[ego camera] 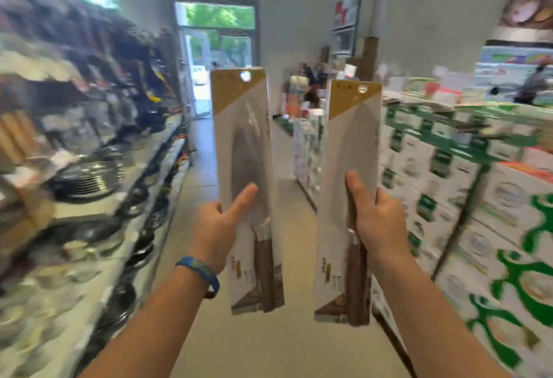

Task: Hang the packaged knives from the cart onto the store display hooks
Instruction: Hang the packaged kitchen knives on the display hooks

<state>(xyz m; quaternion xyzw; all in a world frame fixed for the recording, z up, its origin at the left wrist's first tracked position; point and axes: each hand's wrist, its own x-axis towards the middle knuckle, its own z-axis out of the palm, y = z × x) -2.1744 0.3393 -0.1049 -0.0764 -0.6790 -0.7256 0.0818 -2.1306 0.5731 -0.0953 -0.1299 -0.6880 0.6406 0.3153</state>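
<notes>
Left hand (220,223) at 7 o'clock grips left packaged knife (244,138) low by the handle, thumb in front. Right hand (378,219) at 5 o'clock grips right packaged knife (350,138) likewise. Both upright, hang holes (245,76) topmost, probably ready for hooks. Blurred shelves (89,168) at 9 o'clock; hooks indiscernible.

My left hand (220,225) holds the left packaged knife (245,150) upright, my right hand (377,219) the right packaged knife (350,150), side by side. Shelving (89,168) runs left, stacked boxes (478,183) right, doorway (215,57) ahead.
</notes>
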